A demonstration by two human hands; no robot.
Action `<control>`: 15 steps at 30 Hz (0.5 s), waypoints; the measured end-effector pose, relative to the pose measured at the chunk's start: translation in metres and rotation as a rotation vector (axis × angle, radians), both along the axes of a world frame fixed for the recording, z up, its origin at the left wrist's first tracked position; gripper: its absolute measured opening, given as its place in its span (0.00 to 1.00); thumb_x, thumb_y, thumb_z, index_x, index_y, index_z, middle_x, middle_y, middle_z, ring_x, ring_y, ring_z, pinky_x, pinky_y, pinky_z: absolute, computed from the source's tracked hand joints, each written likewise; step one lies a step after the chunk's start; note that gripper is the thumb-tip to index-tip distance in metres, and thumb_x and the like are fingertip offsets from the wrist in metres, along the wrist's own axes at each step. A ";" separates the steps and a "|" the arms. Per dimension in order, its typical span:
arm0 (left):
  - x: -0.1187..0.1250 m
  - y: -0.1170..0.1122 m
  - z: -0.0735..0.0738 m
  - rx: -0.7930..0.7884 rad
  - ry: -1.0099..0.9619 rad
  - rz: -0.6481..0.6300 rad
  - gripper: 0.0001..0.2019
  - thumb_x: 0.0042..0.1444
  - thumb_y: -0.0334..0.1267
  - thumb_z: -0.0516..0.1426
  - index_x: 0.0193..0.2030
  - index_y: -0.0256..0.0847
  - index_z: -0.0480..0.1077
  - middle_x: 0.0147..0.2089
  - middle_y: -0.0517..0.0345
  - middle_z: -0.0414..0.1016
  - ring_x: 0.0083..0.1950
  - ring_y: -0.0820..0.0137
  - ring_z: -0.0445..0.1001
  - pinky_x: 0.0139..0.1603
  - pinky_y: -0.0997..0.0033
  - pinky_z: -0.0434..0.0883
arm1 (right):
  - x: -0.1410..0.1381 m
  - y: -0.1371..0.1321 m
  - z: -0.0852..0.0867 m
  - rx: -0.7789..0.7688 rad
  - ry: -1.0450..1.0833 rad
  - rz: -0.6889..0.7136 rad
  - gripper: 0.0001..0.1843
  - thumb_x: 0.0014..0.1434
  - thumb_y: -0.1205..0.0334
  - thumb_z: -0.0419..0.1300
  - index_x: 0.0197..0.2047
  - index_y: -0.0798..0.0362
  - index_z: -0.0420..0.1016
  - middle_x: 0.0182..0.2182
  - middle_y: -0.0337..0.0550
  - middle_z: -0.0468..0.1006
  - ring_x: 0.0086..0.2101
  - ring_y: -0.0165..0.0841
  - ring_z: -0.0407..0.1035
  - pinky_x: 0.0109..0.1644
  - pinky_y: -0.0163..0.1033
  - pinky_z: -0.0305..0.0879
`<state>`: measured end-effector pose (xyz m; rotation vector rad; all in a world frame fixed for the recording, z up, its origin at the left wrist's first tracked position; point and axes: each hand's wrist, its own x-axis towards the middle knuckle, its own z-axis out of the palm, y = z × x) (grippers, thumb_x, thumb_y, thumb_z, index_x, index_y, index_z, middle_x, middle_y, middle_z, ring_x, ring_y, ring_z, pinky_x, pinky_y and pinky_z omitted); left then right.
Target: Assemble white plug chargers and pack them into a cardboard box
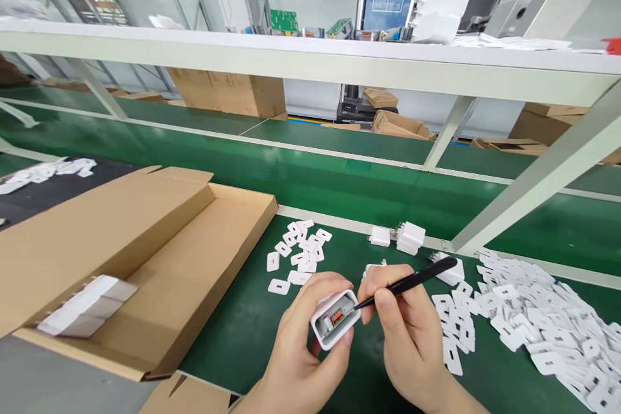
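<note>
My left hand grips a white charger housing, its open end turned up toward me. Inside the housing an orange USB port shows. Pinched in my right hand is a pair of black tweezers, with the tips reaching into the housing beside the port. Whether the tips grasp anything cannot be made out. Loose white end plates with slots lie beyond my left hand, and a smaller cluster lies just right of my right hand.
An open cardboard box at left holds a few white chargers. A large heap of white plates covers the right side. More chargers stand by the bench's back edge. A white shelf with a slanted post spans above.
</note>
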<state>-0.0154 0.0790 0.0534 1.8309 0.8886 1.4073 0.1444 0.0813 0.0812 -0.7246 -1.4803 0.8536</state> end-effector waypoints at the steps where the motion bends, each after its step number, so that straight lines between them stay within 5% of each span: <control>1: 0.000 0.000 0.000 -0.001 0.001 0.001 0.22 0.64 0.26 0.55 0.61 0.52 0.66 0.54 0.53 0.75 0.58 0.63 0.77 0.46 0.73 0.78 | 0.000 0.000 0.000 0.002 -0.002 0.001 0.09 0.78 0.59 0.51 0.46 0.46 0.71 0.32 0.36 0.71 0.30 0.30 0.69 0.34 0.36 0.69; 15: 0.002 0.004 -0.002 0.028 0.003 0.050 0.20 0.64 0.26 0.56 0.60 0.50 0.67 0.53 0.51 0.75 0.57 0.61 0.76 0.51 0.66 0.79 | -0.001 0.007 -0.007 0.100 0.020 -0.016 0.08 0.78 0.61 0.49 0.47 0.45 0.69 0.31 0.37 0.72 0.30 0.33 0.68 0.36 0.41 0.66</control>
